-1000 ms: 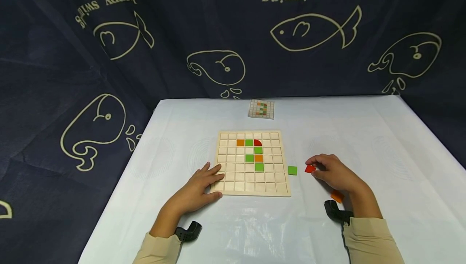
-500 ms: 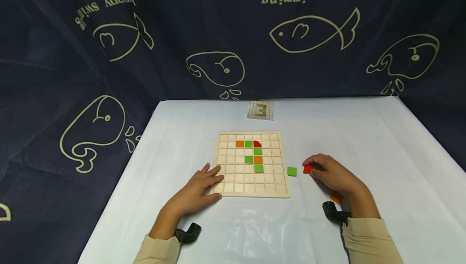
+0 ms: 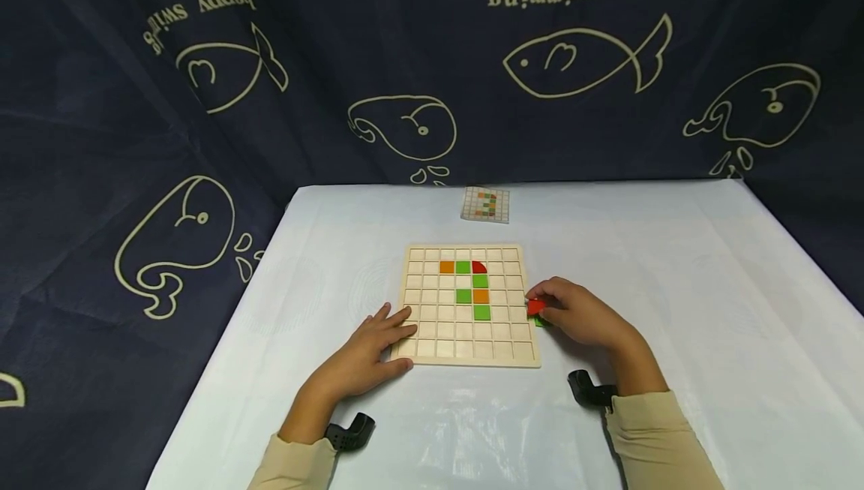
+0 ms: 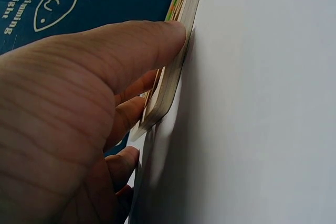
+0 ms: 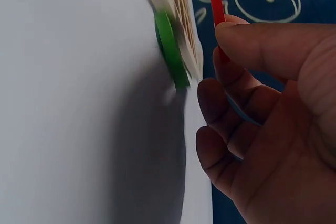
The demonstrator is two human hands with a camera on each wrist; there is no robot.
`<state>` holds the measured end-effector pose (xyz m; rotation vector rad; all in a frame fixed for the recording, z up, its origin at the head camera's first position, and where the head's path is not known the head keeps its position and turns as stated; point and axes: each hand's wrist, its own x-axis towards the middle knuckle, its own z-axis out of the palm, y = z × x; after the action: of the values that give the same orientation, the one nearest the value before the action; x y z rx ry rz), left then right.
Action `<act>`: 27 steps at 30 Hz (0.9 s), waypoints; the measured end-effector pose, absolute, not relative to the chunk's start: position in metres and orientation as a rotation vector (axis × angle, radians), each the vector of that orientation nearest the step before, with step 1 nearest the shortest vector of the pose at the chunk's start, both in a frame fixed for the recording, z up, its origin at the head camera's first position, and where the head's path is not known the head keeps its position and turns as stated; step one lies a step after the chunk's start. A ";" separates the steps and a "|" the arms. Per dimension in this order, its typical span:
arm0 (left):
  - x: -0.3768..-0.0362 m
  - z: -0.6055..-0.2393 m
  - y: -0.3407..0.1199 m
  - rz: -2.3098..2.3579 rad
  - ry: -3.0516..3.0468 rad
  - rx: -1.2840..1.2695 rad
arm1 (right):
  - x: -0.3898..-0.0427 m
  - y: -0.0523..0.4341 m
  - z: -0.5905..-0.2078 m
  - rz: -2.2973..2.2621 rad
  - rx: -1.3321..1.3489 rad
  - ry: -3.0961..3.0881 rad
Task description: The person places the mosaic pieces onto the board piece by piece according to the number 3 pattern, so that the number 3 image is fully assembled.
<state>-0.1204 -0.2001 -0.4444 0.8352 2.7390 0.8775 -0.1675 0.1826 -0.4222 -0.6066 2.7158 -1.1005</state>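
Note:
A wooden grid board [image 3: 432, 340] lies mid-table with orange, green and red tiles set in its upper cells. My left hand [image 3: 378, 340] rests flat on the board's near-left corner, thumb along its edge [image 4: 173, 72]. My right hand [image 3: 574, 314] pinches a red tile [image 3: 536, 307] at the board's right edge; the same red tile [image 5: 216, 8] shows between thumb and fingers in the right wrist view. A green tile [image 5: 170, 48] lies on the cloth beside the board, mostly hidden under my right hand in the head view.
A small pattern card [image 3: 485, 203] lies at the far side of the white tablecloth [image 3: 675, 250]. A dark curtain with fish and whale drawings [image 3: 418, 62] surrounds the table. Wrist camera mounts [image 3: 589, 391] sit by both sleeves.
My right hand has carried the red tile leftward to the board's right edge, over the loose green tile. The orange tile near it is no longer visible. The left hand stayed put.

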 end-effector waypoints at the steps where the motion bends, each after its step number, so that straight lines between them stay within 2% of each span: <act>1: -0.120 -0.445 -0.200 0.878 2.739 0.838 | -0.168 0.179 -0.422 -1.108 -0.619 2.709; 16: -0.121 -0.446 -0.200 0.863 2.745 0.823 | -0.165 0.131 -0.424 -1.101 -0.766 2.650; 27: -0.121 -0.446 -0.200 0.867 2.745 0.828 | -0.161 0.113 -0.432 -1.007 -0.927 2.669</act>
<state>-0.1210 -0.1998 -0.4456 0.8283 2.7446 0.8673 -0.1609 0.1127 -0.4321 -0.9266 2.6689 -1.0072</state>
